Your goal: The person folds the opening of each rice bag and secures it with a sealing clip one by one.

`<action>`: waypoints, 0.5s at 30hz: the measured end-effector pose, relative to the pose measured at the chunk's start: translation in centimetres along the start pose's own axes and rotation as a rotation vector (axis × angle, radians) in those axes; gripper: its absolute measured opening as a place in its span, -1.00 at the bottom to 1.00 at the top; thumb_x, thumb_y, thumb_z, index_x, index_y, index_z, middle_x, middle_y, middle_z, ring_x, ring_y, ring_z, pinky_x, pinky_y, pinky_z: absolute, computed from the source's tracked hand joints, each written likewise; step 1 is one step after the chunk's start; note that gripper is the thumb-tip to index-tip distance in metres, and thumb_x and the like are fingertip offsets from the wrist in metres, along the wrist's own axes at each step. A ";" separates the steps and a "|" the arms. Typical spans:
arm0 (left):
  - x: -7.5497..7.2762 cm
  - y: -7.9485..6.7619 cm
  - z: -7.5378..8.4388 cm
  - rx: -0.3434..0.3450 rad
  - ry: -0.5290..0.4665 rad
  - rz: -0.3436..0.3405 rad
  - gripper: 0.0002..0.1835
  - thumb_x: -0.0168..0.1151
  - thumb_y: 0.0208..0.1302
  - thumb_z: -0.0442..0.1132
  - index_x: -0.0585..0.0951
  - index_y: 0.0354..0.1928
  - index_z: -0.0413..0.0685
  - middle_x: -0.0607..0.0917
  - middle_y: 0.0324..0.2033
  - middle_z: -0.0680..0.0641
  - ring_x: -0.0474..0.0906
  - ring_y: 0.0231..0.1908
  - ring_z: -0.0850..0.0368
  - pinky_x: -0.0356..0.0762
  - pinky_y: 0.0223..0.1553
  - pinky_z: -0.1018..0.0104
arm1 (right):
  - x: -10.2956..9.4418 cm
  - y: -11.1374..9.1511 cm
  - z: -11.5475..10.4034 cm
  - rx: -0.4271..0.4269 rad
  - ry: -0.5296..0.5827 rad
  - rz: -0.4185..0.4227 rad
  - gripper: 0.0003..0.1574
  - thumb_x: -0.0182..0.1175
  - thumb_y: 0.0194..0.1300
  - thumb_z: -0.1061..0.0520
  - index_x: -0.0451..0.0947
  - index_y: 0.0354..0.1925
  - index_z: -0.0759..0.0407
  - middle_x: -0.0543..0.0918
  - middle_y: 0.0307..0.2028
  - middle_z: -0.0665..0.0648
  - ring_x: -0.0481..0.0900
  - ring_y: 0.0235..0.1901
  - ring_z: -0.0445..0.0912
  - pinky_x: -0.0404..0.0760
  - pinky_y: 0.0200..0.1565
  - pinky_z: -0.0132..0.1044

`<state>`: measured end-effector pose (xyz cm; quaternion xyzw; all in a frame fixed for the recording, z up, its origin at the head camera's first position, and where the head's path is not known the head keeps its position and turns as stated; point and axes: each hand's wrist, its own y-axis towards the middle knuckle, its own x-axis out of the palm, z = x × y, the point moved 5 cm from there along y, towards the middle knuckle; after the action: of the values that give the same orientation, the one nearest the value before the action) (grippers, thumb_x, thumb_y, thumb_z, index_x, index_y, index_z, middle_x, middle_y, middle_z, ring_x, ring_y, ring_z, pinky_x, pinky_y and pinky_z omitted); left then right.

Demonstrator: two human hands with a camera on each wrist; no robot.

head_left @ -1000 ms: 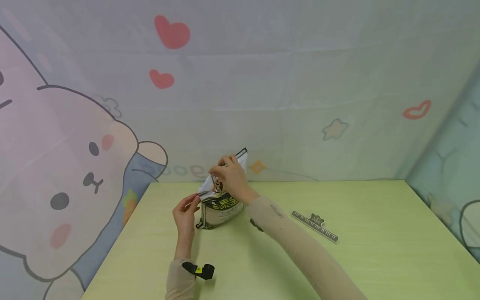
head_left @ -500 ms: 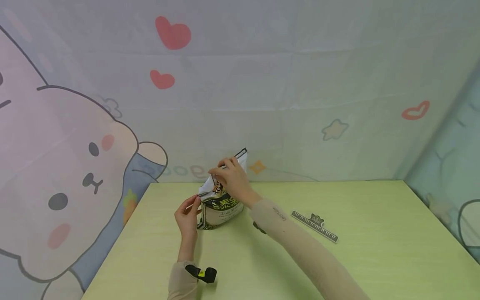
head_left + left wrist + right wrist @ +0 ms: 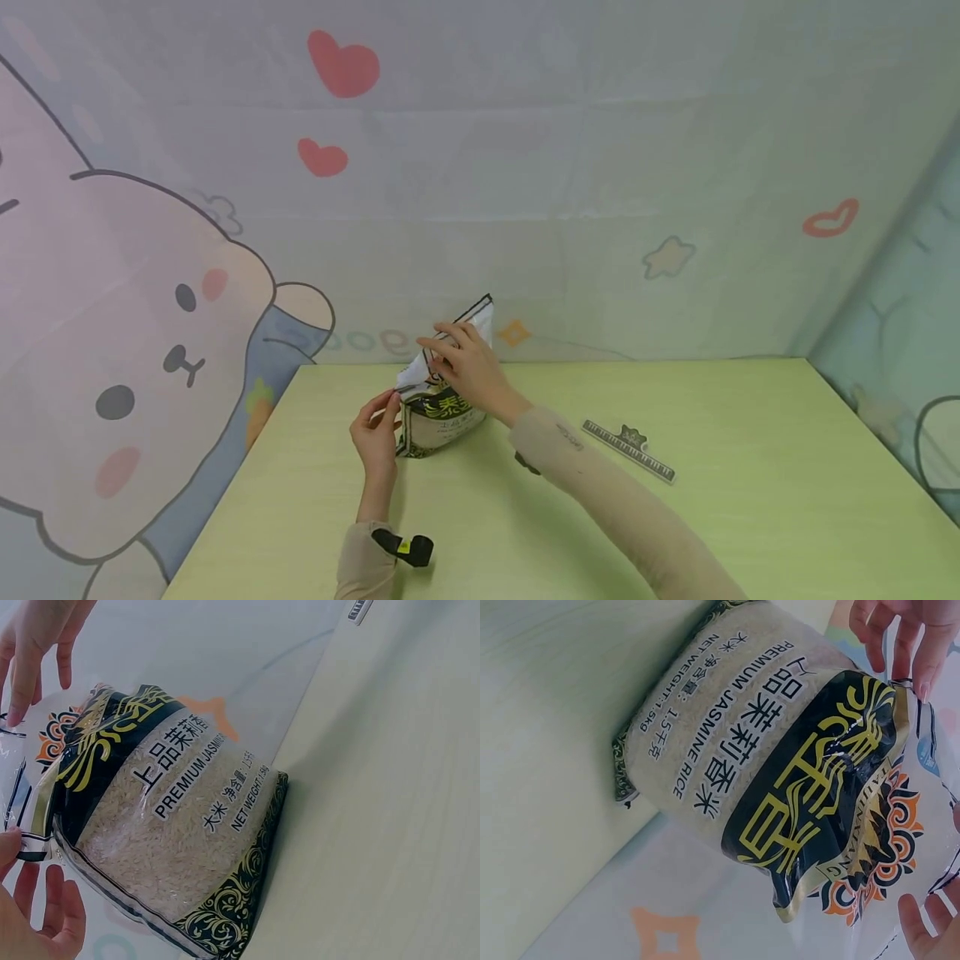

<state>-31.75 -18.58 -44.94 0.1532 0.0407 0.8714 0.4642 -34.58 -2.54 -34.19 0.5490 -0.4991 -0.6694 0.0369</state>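
A bag of jasmine rice (image 3: 450,429) stands on the table near the backdrop, its pale upper part tilted up to the right. Clear film on the front shows the grains in the left wrist view, under a dark band with yellow lettering. My left hand (image 3: 375,433) pinches the bag's left edge between thumb and fingertips, just where the upper part folds. Over the upper part lies my right hand (image 3: 476,371), fingers spread and fairly straight, fingertips right at the top edge. In the right wrist view its fingertips (image 3: 930,922) show beside the white upper film.
A long clip (image 3: 630,450) with a piano-key pattern and a dark shaped grip lies on the table (image 3: 750,500) to the right of the bag. Behind the table's back edge hangs a cartoon-printed cloth (image 3: 570,208).
My right hand's fingers have spread and loosened at the bag's top, and its forearm has shifted slightly right. The left hand moved slightly right, still pinching the rice bag's edge.
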 end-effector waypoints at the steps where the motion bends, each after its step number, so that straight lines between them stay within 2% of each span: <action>1: 0.0 0.0 0.0 0.001 0.001 0.001 -0.70 0.29 0.05 -0.20 0.62 -0.23 -0.30 0.60 -0.44 0.12 0.56 -0.49 0.29 0.54 -0.52 0.49 | 0.0 0.0 0.0 0.002 -0.004 -0.003 -0.55 0.16 0.18 0.07 0.45 0.08 -0.06 0.44 0.11 0.12 0.34 0.08 0.00 0.45 0.04 -0.18; 9: -0.1 -0.1 -0.1 -0.007 0.007 0.002 -0.69 0.27 0.07 -0.20 0.61 -0.21 -0.31 0.57 -0.43 0.14 0.57 -0.47 0.24 0.54 -0.52 0.46 | 0.0 -0.6 0.0 0.007 0.009 -0.023 -0.45 0.21 0.14 0.07 0.40 0.13 -0.07 0.35 0.21 0.12 0.30 0.19 0.00 0.42 0.12 -0.18; 15: 0.1 -0.2 -0.2 0.005 -0.017 0.012 -0.69 0.26 0.08 -0.24 0.59 -0.21 -0.37 0.56 -0.43 0.10 0.54 -0.52 0.32 0.55 -0.52 0.45 | -0.1 -1.0 0.0 -0.009 0.025 -0.028 -0.41 0.21 0.14 0.05 0.37 0.16 -0.05 0.29 0.26 0.13 0.24 0.25 0.01 0.38 0.16 -0.16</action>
<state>-31.71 -18.41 -45.17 0.1619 0.0382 0.8728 0.4588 -34.07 -1.98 -34.86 0.5639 -0.4879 -0.6654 0.0362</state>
